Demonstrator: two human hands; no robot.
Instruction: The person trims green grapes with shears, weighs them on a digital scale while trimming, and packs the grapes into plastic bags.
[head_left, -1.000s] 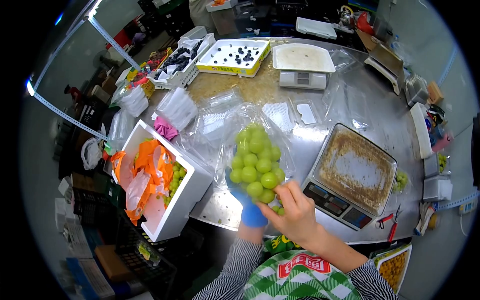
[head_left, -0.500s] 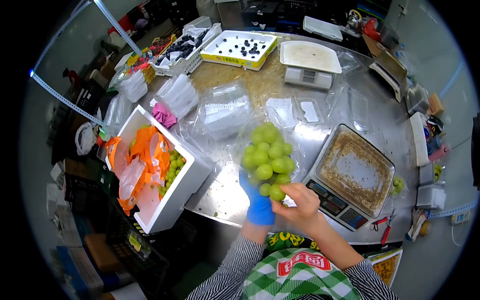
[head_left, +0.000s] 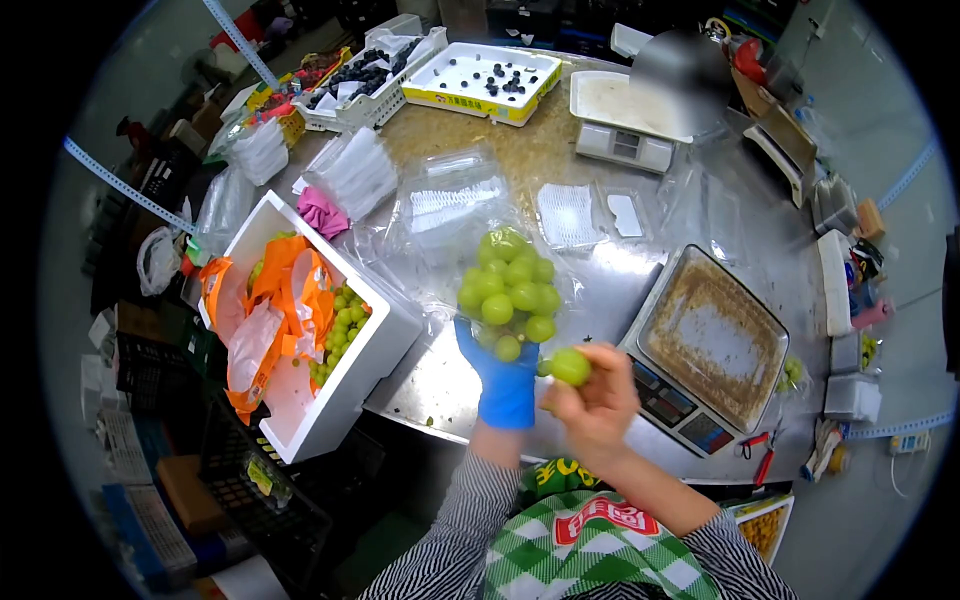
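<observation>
My left hand [head_left: 503,392], in a blue glove, supports a bunch of green grapes [head_left: 509,285] from below. Clear plastic wrap surrounds the bunch, and my left fingers are mostly hidden under it. Close by on the right, my bare right hand [head_left: 597,400] pinches a green grape [head_left: 570,367] between thumb and fingers. That grape is apart from the main bunch, with a small greenish bit at its left side.
On the left stands a white foam box [head_left: 385,340] with grapes and orange wrapping. A digital scale [head_left: 715,340] sits to the right. Behind are clear plastic boxes [head_left: 455,195], a second scale [head_left: 625,105] and a tray [head_left: 480,98] of dark berries.
My right hand has drawn a grape away from the bunch's lower end. The bunch and my left hand have shifted slightly left and up in view.
</observation>
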